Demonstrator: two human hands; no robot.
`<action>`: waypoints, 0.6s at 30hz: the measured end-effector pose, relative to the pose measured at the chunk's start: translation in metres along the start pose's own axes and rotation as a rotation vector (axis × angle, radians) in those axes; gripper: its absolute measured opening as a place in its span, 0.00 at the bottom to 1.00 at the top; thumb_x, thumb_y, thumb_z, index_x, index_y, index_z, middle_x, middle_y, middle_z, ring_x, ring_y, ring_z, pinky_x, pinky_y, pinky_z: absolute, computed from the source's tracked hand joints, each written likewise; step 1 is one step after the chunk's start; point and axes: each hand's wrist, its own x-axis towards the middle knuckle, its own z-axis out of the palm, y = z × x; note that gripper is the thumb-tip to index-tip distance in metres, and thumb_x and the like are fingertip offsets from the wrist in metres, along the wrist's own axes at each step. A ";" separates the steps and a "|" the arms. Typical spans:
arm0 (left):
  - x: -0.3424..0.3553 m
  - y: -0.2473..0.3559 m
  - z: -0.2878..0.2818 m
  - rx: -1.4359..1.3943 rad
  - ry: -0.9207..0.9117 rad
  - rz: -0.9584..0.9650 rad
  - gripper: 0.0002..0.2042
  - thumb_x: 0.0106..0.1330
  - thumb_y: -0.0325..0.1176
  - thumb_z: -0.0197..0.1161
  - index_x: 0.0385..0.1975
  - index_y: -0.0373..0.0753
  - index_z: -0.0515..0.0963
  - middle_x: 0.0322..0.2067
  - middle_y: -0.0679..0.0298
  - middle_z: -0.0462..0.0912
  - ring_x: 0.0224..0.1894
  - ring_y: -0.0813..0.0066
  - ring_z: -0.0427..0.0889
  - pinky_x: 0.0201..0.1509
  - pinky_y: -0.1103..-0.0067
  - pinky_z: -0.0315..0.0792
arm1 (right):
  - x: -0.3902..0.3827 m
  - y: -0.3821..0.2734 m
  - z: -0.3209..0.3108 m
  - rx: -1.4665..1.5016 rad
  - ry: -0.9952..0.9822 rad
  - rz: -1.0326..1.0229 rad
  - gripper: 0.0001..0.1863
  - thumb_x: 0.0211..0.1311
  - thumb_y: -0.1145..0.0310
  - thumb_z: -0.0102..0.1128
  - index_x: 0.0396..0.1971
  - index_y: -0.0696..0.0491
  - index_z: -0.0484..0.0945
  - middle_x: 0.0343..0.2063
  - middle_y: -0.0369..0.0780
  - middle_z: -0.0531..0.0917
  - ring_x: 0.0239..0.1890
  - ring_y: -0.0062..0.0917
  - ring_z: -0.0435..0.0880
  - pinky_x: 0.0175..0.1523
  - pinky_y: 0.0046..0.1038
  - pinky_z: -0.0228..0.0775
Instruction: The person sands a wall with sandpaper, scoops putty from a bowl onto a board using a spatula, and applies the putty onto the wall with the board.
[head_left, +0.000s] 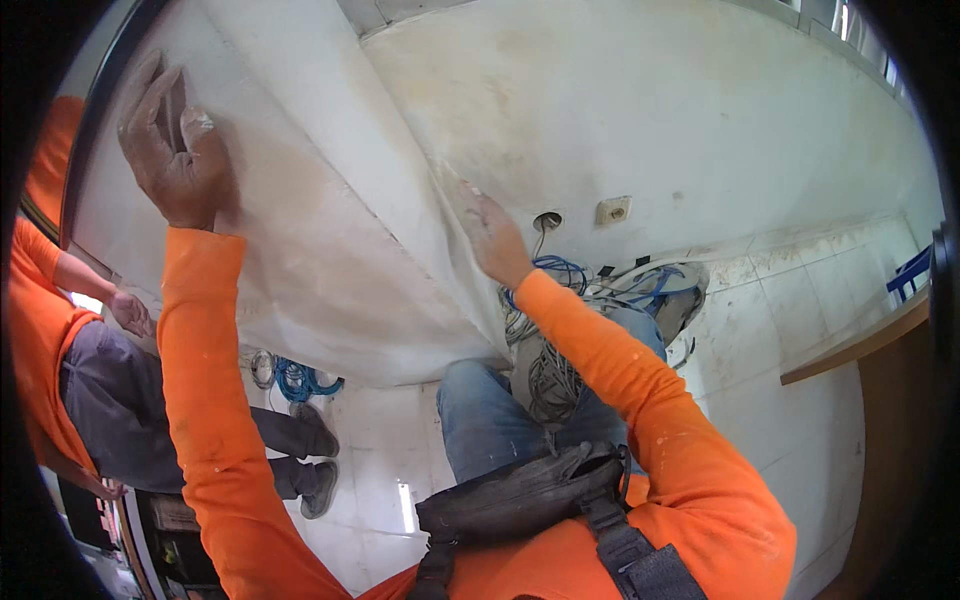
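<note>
My left hand (pixel 178 160) is raised against the white, dusty wall panel (pixel 300 250) at the left. Its fingers are bent and stand apart from the thumb, and white dust coats the thumb tip. I see nothing held in it. My right hand (pixel 492 238) reaches to the inner corner where a projecting white column (pixel 345 130) meets the patchy back wall (pixel 620 110). Its fingers point up along that corner and are smeared; whether they hold anything cannot be made out.
Blue and grey cables (pixel 555 375) lie bundled by my knees below a round wall hole (pixel 547 220) and a socket (pixel 613 210). A coworker in orange (pixel 45 300) stands at the left, near a blue cable coil (pixel 300 380). A wooden board (pixel 860 345) juts in at the right.
</note>
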 end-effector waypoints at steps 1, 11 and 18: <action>-0.002 -0.004 -0.001 0.020 -0.005 -0.007 0.18 0.60 0.23 0.50 0.51 0.29 0.70 0.57 0.49 0.68 0.60 0.56 0.71 0.65 0.66 0.69 | 0.001 -0.014 0.011 -0.009 -0.044 -0.077 0.23 0.66 0.67 0.47 0.61 0.56 0.68 0.48 0.55 0.78 0.51 0.46 0.76 0.57 0.39 0.67; -0.015 -0.008 0.016 0.126 -0.056 0.017 0.17 0.65 0.27 0.50 0.52 0.27 0.65 0.58 0.46 0.67 0.62 0.53 0.70 0.66 0.62 0.68 | -0.107 0.021 -0.056 -0.051 -0.314 0.156 0.23 0.68 0.69 0.42 0.62 0.57 0.66 0.42 0.54 0.79 0.43 0.49 0.78 0.50 0.40 0.70; -0.013 -0.012 0.032 0.015 -0.057 0.051 0.18 0.68 0.31 0.51 0.53 0.26 0.64 0.59 0.46 0.63 0.62 0.53 0.68 0.68 0.63 0.66 | -0.059 0.184 0.002 -0.543 -0.589 0.119 0.18 0.69 0.63 0.44 0.45 0.63 0.74 0.43 0.57 0.80 0.37 0.46 0.82 0.39 0.41 0.73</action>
